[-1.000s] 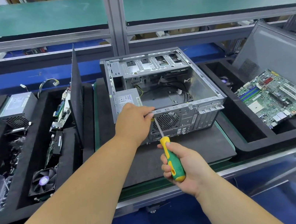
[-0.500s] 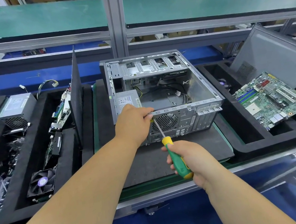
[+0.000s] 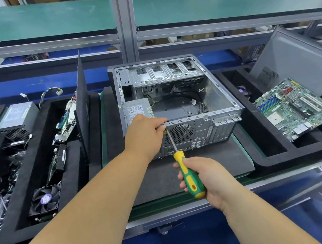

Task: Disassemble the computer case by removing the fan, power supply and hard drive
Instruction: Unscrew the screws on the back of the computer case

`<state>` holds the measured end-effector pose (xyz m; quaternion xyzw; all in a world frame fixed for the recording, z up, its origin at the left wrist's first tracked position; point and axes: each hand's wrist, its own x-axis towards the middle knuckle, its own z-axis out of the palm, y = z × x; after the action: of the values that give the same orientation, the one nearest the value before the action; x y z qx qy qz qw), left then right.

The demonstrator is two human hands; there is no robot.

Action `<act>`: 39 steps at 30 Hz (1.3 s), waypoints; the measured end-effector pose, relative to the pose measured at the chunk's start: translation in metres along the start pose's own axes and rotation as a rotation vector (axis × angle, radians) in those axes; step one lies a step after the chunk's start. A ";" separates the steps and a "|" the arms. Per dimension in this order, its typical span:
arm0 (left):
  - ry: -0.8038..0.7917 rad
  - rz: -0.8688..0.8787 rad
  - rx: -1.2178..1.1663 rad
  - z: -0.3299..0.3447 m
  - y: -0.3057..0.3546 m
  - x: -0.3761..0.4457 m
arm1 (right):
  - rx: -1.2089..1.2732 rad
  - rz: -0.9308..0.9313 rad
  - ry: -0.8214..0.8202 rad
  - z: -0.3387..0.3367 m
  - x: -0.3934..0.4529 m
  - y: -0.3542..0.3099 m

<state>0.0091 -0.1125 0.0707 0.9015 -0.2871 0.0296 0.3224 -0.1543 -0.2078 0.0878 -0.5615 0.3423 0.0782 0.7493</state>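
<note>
Our right hand (image 3: 203, 175) curls its fingers around the green-and-yellow handle of a screwdriver (image 3: 187, 175); the metal shaft slants up and to the left, its tip meeting the rear panel of the computer case (image 3: 205, 129) beside the round fan grille (image 3: 179, 133). Our left hand (image 3: 144, 134) rests on the case's near upper edge, fingers bent over the rim just above the screwdriver tip — we cannot tell whether they pinch anything there. The case lies open side up on a dark foam mat (image 3: 205, 165); inside, a grey power supply (image 3: 137, 110) sits in the near left corner, with loose cables (image 3: 186, 99) across the floor and a metal drive cage (image 3: 162, 72) at the far end. To the left, a foam tray (image 3: 51, 218) holds a separate power supply unit (image 3: 17, 118), circuit boards and a black cooling fan (image 3: 45, 200); to the right, a green motherboard (image 3: 294, 107) leans across another tray — a grey side panel (image 3: 301, 57) stands behind it.
</note>
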 end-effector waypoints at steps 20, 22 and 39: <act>-0.027 0.034 0.009 -0.002 -0.003 0.000 | -0.088 -0.073 0.095 0.007 0.003 0.005; -0.035 0.047 0.015 -0.002 -0.005 0.001 | -0.123 -0.103 0.129 0.009 0.004 0.008; -0.037 0.055 0.013 -0.002 -0.003 -0.001 | -0.226 -0.144 0.131 0.004 0.008 0.005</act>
<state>0.0102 -0.1095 0.0703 0.8958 -0.3173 0.0235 0.3102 -0.1487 -0.2043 0.0794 -0.6695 0.3384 0.0253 0.6607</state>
